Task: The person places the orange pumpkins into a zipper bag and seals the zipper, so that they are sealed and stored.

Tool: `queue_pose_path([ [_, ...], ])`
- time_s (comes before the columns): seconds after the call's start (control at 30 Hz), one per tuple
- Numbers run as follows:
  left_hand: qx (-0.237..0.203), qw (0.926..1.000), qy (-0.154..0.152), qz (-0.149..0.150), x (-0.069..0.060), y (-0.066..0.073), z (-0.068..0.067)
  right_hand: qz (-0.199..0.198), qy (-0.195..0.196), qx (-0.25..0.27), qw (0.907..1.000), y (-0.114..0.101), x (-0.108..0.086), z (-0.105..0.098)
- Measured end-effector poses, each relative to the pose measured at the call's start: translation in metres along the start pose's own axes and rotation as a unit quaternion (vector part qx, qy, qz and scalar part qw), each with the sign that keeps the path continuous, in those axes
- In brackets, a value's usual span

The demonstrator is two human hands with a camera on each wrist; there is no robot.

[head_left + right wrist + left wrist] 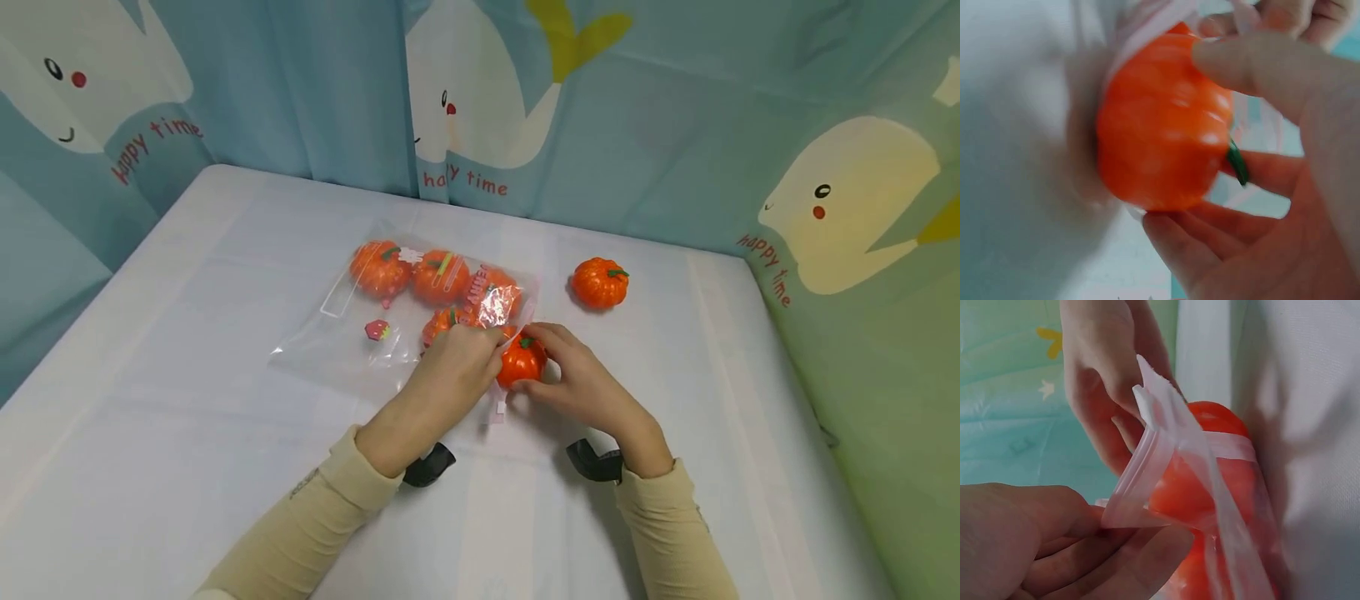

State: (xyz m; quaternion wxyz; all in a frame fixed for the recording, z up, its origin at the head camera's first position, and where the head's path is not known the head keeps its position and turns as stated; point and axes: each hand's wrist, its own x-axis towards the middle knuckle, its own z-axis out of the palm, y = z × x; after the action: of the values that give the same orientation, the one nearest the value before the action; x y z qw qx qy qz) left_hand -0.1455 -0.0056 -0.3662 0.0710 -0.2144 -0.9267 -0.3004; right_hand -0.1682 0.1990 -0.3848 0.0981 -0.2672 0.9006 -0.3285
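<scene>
While the left hand (463, 360) pinches the edge of the bag (341, 337), the right hand (588, 385) grips a pumpkin (522, 362) at its mouth, thumb and fingers round it. Loose pumpkin (600, 283) sits near the table's (720, 433) back edge; ample room between right hand and table's right edge.

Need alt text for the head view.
A person's right grip holds an orange pumpkin at the mouth of a clear plastic bag, while the left grip pinches its edge. Several more pumpkins show inside the bag; another sits apart on the white table.
</scene>
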Motion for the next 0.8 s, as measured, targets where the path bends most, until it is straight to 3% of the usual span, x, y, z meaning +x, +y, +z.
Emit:
queue_pose_path([
  [0.2, -0.002, 0.9997, 0.02, 0.01, -0.0005, 0.0, 0.0016, 0.0, -0.014, 0.09, 0.9959, 0.0058, -0.0003, -0.0021],
  [0.3, 0.001, 0.9996, 0.025, 0.012, -0.0012, 0.0014, 0.0024, 0.002, -0.004, 0.104, 0.9945, 0.0061, 0.0023, 0.0012],
  [0.63, 0.016, 0.9994, 0.021, 0.022, -0.0005, 0.0019, 0.0037, 0.019, 0.031, 0.067, 0.9971, 0.0074, 0.0057, 0.0062],
  [0.8, 0.022, 0.9991, 0.026, 0.025, -0.0004, 0.0019, 0.0027, 0.039, 0.024, 0.055, 0.9975, 0.0095, 0.0033, 0.0051],
])
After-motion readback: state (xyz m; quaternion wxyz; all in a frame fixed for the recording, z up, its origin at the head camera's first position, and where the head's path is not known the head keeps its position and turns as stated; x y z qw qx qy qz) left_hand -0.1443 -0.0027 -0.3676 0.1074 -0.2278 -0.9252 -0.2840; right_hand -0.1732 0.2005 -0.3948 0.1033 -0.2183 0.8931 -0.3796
